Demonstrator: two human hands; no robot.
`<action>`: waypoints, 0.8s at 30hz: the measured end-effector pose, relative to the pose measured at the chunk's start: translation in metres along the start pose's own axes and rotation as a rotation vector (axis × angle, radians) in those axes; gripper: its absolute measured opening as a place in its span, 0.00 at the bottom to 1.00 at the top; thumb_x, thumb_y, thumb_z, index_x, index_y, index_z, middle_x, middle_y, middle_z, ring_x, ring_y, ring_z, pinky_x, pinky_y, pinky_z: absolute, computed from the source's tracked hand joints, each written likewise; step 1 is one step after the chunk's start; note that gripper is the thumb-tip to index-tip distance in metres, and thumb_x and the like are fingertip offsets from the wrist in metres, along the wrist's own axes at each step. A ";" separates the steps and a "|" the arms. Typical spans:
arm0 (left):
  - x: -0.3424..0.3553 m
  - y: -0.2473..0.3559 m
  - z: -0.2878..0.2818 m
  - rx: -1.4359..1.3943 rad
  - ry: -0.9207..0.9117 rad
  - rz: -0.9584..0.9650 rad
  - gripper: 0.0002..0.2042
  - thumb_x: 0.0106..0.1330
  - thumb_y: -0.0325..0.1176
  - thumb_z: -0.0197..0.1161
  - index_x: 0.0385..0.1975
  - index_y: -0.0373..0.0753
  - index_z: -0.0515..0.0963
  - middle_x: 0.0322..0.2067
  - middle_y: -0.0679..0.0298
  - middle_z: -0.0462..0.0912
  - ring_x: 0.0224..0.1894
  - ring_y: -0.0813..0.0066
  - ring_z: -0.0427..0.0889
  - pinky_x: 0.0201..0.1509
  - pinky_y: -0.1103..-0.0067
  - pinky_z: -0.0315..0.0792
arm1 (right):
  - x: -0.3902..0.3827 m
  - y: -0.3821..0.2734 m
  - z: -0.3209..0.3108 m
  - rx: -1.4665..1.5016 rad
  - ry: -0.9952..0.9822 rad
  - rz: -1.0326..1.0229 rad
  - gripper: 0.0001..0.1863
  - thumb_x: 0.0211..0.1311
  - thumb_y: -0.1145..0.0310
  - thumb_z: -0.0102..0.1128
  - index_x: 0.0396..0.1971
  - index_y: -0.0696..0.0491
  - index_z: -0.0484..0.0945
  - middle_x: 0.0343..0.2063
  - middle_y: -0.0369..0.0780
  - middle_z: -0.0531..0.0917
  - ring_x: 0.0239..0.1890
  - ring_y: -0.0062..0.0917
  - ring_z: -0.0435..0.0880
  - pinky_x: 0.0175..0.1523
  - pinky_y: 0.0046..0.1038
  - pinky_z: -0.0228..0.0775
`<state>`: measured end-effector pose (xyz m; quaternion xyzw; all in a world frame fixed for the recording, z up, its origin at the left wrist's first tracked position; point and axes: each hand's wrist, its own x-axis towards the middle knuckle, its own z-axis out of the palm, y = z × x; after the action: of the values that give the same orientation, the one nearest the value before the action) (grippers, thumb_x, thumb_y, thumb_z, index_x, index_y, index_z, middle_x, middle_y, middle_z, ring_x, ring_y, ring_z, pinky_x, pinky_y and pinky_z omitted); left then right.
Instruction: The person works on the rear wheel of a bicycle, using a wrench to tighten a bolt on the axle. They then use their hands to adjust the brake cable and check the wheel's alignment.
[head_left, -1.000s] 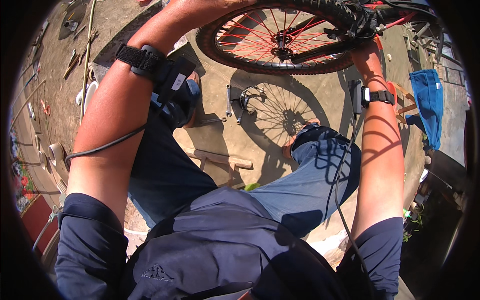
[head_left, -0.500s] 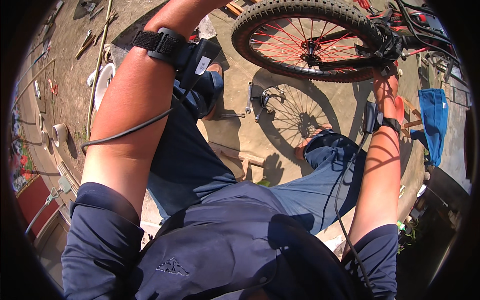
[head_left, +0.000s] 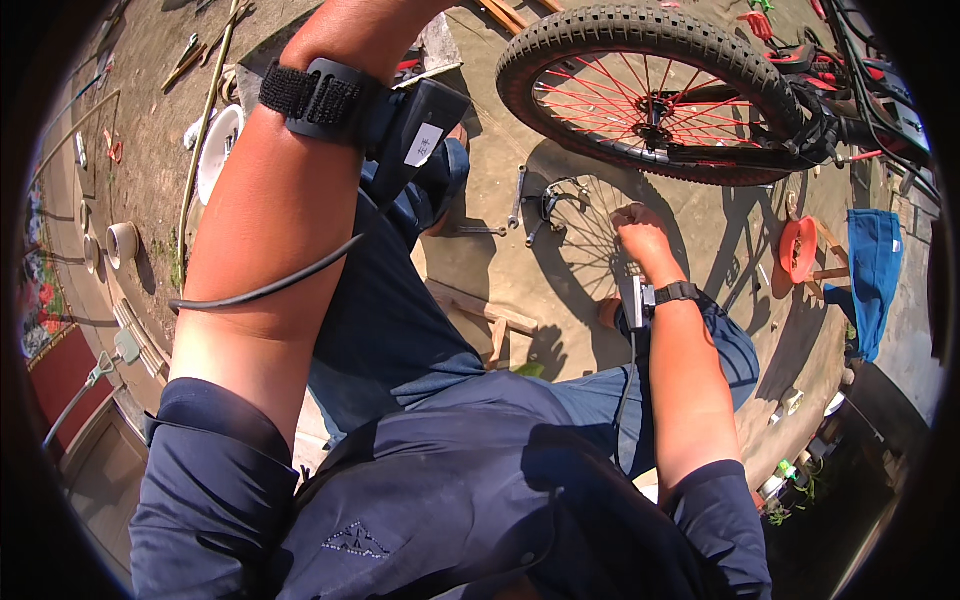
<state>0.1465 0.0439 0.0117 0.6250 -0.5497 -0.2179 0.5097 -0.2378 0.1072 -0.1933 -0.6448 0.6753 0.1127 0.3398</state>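
Two wrenches (head_left: 517,197) on ground (head_left: 490,268) beside brake caliper (head_left: 548,206); right grip (head_left: 642,237) curled, apart from bicycle wheel (head_left: 654,122), contents unclear; left grip out of view.

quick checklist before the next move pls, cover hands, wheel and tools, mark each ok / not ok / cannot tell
1. Bare right hand apart from the black-tyred bicycle wheel with red spokes: ok, a gap shows.
2. Right hand empty: cannot tell, its fingers are curled.
3. Bare left hand in view: not ok, beyond the top edge.
4. Slim silver metal wrench in sight: ok, on the ground beside the curved black-and-silver brake part.
5. Wheel's support secure: cannot tell, not shown.
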 end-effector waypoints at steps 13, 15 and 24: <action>-0.052 -0.021 -0.078 0.089 0.015 -0.112 0.27 0.67 0.43 0.64 0.61 0.33 0.70 0.52 0.47 0.81 0.51 0.59 0.83 0.53 0.69 0.78 | 0.007 -0.056 0.099 0.054 -0.411 -0.058 0.16 0.63 0.60 0.61 0.47 0.50 0.82 0.40 0.45 0.87 0.43 0.35 0.86 0.50 0.34 0.75; -0.062 -0.024 -0.094 0.129 0.018 -0.134 0.27 0.68 0.43 0.64 0.62 0.33 0.71 0.52 0.48 0.81 0.52 0.59 0.82 0.54 0.69 0.77 | 0.016 -0.049 0.113 0.040 -0.432 -0.081 0.15 0.62 0.60 0.62 0.46 0.48 0.83 0.39 0.44 0.87 0.42 0.34 0.86 0.49 0.33 0.75; -0.091 -0.054 -0.171 0.328 0.032 -0.195 0.26 0.69 0.43 0.62 0.62 0.35 0.71 0.53 0.49 0.81 0.54 0.58 0.82 0.57 0.68 0.76 | 0.047 -0.040 0.202 0.459 -0.598 0.252 0.08 0.66 0.66 0.59 0.35 0.55 0.77 0.25 0.39 0.80 0.23 0.29 0.83 0.26 0.32 0.73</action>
<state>0.2864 0.1881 0.0035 0.7534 -0.5065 -0.1637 0.3862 -0.1337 0.1833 -0.3603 -0.4027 0.6282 0.1823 0.6403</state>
